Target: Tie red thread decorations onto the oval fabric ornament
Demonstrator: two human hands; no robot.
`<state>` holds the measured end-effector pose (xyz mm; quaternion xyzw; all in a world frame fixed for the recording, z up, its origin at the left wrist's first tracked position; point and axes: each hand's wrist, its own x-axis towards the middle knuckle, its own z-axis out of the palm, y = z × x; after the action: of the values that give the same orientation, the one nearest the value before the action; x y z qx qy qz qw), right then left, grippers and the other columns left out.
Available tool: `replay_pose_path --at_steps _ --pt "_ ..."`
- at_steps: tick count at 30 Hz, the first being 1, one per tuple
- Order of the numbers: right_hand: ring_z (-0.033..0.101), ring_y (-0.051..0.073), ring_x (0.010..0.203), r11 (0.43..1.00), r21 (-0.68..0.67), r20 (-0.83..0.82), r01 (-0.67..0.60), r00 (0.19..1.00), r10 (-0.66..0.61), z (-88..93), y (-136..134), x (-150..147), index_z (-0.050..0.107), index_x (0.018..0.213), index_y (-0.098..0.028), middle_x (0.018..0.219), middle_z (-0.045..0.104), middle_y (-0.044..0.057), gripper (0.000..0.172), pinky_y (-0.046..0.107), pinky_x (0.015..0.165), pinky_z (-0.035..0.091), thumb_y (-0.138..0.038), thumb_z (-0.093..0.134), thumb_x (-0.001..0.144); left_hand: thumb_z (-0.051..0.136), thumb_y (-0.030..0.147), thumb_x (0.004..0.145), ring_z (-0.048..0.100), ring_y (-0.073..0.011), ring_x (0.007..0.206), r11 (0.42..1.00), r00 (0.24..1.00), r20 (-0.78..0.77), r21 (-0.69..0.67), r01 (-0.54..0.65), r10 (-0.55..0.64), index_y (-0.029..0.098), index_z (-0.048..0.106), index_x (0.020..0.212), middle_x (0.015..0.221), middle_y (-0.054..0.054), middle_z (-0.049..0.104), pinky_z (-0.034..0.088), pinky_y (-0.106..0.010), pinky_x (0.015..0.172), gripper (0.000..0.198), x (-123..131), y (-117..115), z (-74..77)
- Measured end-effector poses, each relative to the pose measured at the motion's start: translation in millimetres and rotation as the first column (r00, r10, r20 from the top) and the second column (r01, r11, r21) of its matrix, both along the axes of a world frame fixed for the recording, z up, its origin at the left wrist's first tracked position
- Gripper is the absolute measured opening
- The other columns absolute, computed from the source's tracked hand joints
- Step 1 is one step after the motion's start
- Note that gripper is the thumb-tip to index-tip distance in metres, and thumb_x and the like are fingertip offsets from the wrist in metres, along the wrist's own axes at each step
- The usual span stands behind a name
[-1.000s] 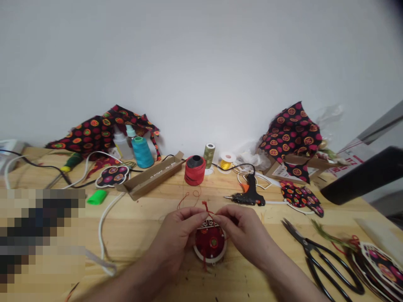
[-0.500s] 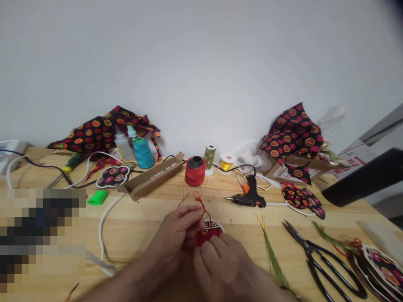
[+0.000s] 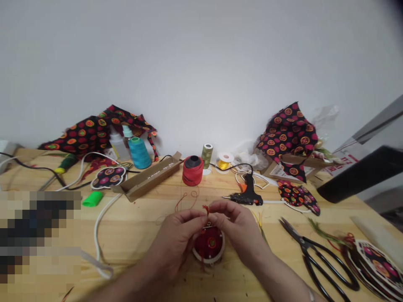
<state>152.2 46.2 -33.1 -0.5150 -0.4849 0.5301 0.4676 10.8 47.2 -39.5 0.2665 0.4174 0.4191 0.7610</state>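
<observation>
My left hand (image 3: pixel 182 228) and my right hand (image 3: pixel 234 226) meet at the front middle of the table. Both have fingertips pinched on a red cord (image 3: pixel 205 208), whose frayed end sticks up between them. Just under the fingers is a round ornament (image 3: pixel 212 243) with dark red patterned fabric and a pale rim; its top is partly covered by my hands. A loop of thin red thread (image 3: pixel 185 201) lies beyond my left hand, near the red thread cone (image 3: pixel 192 171).
Black-handled scissors (image 3: pixel 315 251) and stacked fabric ornaments (image 3: pixel 374 264) lie at the right. A glue gun (image 3: pixel 247 193) rests behind my right hand. An open cardboard box (image 3: pixel 151 178), teal thread cone (image 3: pixel 139 153) and green cap (image 3: pixel 92 199) are at the left, near a white cable (image 3: pixel 100 226).
My right hand has risen from the ornament's lower part to the cord at its top, beside my left fingertips. More of the ornament's face now shows. The view has shifted slightly.
</observation>
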Motion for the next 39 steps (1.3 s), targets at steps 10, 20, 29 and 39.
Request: replay_pose_path --at_steps 10,20,29,39 --pt "0.048 0.008 0.048 0.993 -0.113 -0.146 -0.02 0.989 0.003 -5.2 0.1 -6.1 0.057 0.066 -0.014 0.055 0.055 -0.004 0.017 0.019 0.047 0.038 -0.028 0.067 0.066 0.071 0.028 0.066 0.061 -0.0175 0.058 0.994 0.977 -0.208 0.091 0.062 -0.042 0.014 0.071 0.069 0.059 -0.002 0.068 0.046 -0.028 0.058 0.014 0.0 -2.2 -1.1" --pt "0.039 0.006 0.032 0.985 -0.162 -0.168 -0.065 0.985 0.037 -3.1 -1.6 -9.4 0.048 0.069 -0.019 0.041 0.051 -0.007 0.019 0.016 0.033 0.026 -0.034 0.059 0.072 0.068 0.022 0.07 0.063 -0.0172 0.059 0.991 0.993 -0.079 0.096 0.093 -0.085 0.013 0.071 0.067 0.061 -0.005 0.071 0.048 -0.026 0.06 0.01 2.5 -3.1 4.6" --pt "0.044 0.006 0.037 0.977 -0.175 -0.153 -0.125 0.983 0.099 0.8 3.5 -1.8 0.064 0.072 -0.013 0.044 0.053 -0.005 0.025 0.018 0.038 0.034 -0.038 0.066 0.069 0.071 0.018 0.067 0.065 -0.0166 0.056 0.999 0.998 0.046 0.017 0.035 -0.036 0.014 0.071 0.066 0.057 -0.004 0.07 0.05 -0.025 0.06 0.004 2.6 -2.4 3.8" --pt "0.043 0.005 0.041 0.971 -0.24 -0.214 0.011 0.975 -0.064 -3.2 3.2 -4.6 0.07 0.063 -0.014 0.051 0.06 -0.001 0.018 0.019 0.041 0.032 -0.026 0.078 0.053 0.074 0.019 0.063 0.064 -0.0159 0.056 1.0 1.0 0.005 0.001 0.013 -0.013 0.014 0.072 0.067 0.057 -0.003 0.07 0.05 -0.025 0.06 0.007 3.7 -2.1 6.5"
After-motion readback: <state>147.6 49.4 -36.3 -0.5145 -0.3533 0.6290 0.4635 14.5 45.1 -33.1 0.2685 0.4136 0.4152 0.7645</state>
